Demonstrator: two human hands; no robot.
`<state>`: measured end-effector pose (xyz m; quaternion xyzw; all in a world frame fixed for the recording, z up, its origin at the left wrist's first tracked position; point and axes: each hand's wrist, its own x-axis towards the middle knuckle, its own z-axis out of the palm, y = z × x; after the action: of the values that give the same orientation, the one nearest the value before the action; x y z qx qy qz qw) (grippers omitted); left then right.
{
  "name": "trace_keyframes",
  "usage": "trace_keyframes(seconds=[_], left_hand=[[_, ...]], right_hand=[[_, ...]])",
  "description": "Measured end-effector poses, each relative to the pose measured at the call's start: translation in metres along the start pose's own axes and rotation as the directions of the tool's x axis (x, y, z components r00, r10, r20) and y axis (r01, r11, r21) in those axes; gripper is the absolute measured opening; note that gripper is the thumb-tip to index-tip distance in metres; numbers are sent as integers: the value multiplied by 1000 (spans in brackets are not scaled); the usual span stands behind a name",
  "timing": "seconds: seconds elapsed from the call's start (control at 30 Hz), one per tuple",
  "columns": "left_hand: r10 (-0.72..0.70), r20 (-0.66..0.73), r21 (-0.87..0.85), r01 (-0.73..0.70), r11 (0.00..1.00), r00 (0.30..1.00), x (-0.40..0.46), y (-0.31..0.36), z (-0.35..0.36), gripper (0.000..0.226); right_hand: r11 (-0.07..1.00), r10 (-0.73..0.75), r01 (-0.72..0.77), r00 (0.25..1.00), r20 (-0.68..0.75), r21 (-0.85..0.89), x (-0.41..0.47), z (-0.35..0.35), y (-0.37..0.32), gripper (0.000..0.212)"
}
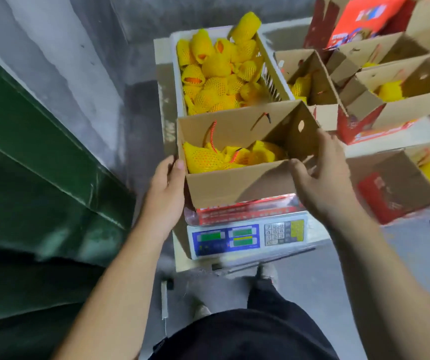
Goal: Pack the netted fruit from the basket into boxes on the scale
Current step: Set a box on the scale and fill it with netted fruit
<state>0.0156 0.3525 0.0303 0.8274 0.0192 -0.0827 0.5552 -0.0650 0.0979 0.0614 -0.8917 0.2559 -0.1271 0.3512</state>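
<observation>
Several open brown cardboard boxes (pixel 403 87) off to my right already show yellow netted fruit inside, so I judge a good part of the packing done. One more open brown cardboard box (pixel 237 183) sits on the white electronic scale with the blue keypad panel (pixel 247 236) right in front of me, and it holds a few pieces of fruit in yellow foam netting (pixel 203 159) lying on its bottom, nowhere near the rim. Behind it, the white plastic basket (pixel 176 74) is heaped with more netted fruit (pixel 216 74), so plenty is left to move across; I would say this box is only partly filled. My left hand (pixel 166 189) is against the box's left wall near its front corner, thumb hooked over the top edge and fingers lying along the outside, which I take for a light steadying hold. My right hand (pixel 323 175) is at the box's right end, fingers spread and only loosely bent, the thumb at the front edge and the other fingertips toward the end wall with the small round hole; it carries no fruit, and I cannot tell whether it presses the cardboard or just hovers beside it. The scale's display digits are too blurred for me to read.
</observation>
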Motion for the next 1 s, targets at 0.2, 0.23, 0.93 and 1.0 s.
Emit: trace_keyframes(seconds=[0.2, 0.23, 0.93, 1.0], left_hand=[[95, -40, -138, -100, 985, 995, -54, -31, -20, 30], [95, -45, -179, -101, 979, 995, -61, -34, -24, 33], [6, -48, -193, -15, 981, 999, -187, -41, -18, 37], [2, -46, -212, -11, 977, 999, -187, -41, -10, 35]], right_hand=[[994, -105, 103, 964, 245, 22, -98, 38, -23, 51], [994, -104, 86, 946, 307, 73, -104, 40, -25, 44], [935, -191, 18, 867, 461, 355, -132, 12, 15, 17], [933, -192, 18, 869, 456, 359, -129, 8, 20, 18]])
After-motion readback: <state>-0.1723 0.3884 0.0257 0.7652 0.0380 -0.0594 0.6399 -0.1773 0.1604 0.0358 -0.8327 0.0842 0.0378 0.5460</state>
